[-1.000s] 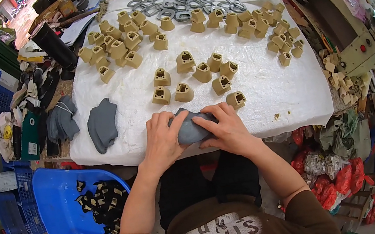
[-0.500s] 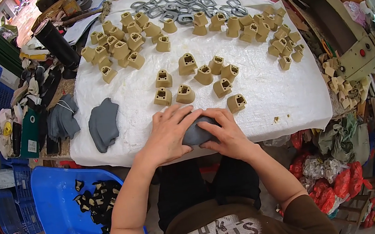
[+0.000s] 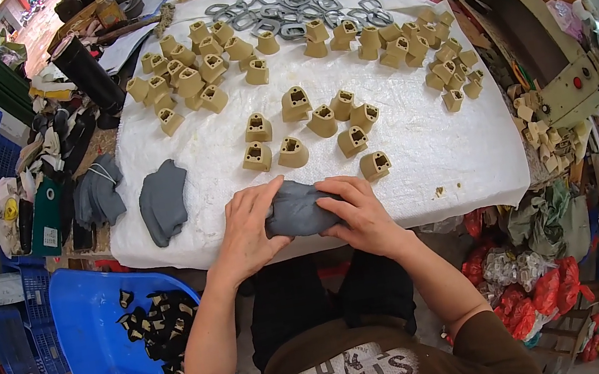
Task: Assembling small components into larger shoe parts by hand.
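Note:
At the front edge of the table both my hands hold a grey leather-like piece (image 3: 301, 208), bent and curved between them. My left hand (image 3: 249, 222) grips its left end, fingers on top and thumb at the near edge. The right end is in my right hand (image 3: 356, 209), with the thumb underneath and the fingers over the top. A flat stack of similar grey pieces (image 3: 164, 202) lies to the left on the white cloth. Just beyond my hands stand several tan shoe heels (image 3: 292, 153) with hollowed tops; a single heel (image 3: 374, 166) is nearest my right hand.
More tan heels (image 3: 188, 79) are grouped farther back, beside a spread of grey rings (image 3: 302, 2). A tied grey bundle (image 3: 98, 191) lies at the left edge. A blue tub (image 3: 92, 337) with black pieces stands below left. A metal machine (image 3: 526, 33) borders the right side.
My left hand has shifted left and its fingers have drawn back from the top of the grey piece, so more of it shows. My right hand has stayed nearly in place.

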Demonstrator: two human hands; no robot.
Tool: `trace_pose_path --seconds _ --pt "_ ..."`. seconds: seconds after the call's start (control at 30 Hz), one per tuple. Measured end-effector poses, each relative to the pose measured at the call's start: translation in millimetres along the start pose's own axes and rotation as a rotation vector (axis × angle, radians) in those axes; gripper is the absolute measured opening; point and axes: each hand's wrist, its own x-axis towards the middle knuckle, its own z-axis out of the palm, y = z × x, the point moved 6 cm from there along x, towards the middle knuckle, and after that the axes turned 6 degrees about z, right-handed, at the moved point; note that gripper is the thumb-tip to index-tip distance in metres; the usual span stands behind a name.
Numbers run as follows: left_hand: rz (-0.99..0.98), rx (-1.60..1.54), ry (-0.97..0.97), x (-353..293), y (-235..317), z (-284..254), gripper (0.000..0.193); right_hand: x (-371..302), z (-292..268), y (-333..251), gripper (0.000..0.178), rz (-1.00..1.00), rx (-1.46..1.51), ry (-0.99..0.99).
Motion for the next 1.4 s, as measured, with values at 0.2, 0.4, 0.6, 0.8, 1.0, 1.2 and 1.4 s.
trace_pose_path --seconds 0.2,0.4,0.6,0.8,1.0,1.2,1.4 --pt "-0.101 -0.099 0.113 -8 -4 -4 0.088 3 -6 16 0.026 0.292 0.324 0.177" --pt "-0.070 -0.031 0.239 -17 -4 0 0.064 8 -22 15 0.027 0.304 0.157 0.439" --pt "0.013 0.081 0.325 -23 -2 4 0.036 9 3 -2 0.039 0.083 -0.115 -0.023" --pt "0.011 0.082 0.362 -24 -5 5 0.033 11 6 9 0.042 0.078 -0.008 -0.034" --pt "0.050 0.095 0.369 -24 -3 4 0.032 10 6 28 0.043 0.196 0.098 0.048" --pt "0.065 0.111 0.382 -27 -4 3 0.032 12 5 -3 0.056 0.104 -0.075 -0.080" --pt "0.069 0.095 0.388 -27 -3 2 0.033 16 2 4 0.054 0.112 -0.074 -0.155"
